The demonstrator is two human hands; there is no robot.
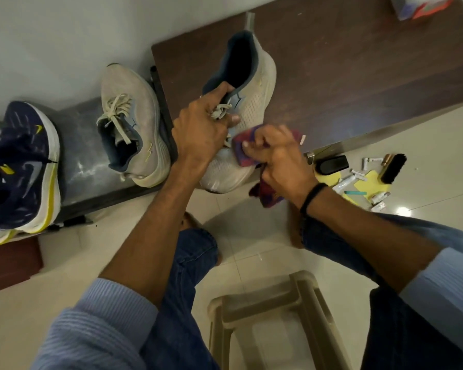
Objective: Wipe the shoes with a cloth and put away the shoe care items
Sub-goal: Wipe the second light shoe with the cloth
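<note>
The held shoe (254, 86) is pale grey-cream with a fine dotted mesh pattern, a dark blue lining, light blue at the tongue and a small yellow mark on its side. The cloth (240, 153) on its toe is red with purple-blue stripes. The board (358, 62) under the held shoe is dark brown with wood grain. Left of the held shoe, the second shoe (137, 124) has the same grey and cream laces. Farther left, the navy shoe (24, 161) has a white sole with a yellow band. Right of the held shoe, on glossy cream tiles (439, 145), lie a black brush (393, 168), yellow sheets (370, 178) and a teal piece (354, 192). Below the held shoe are blue jeans (195, 252), a light blue finely striped sleeve (112, 311) and a beige stool (300, 289).
</note>
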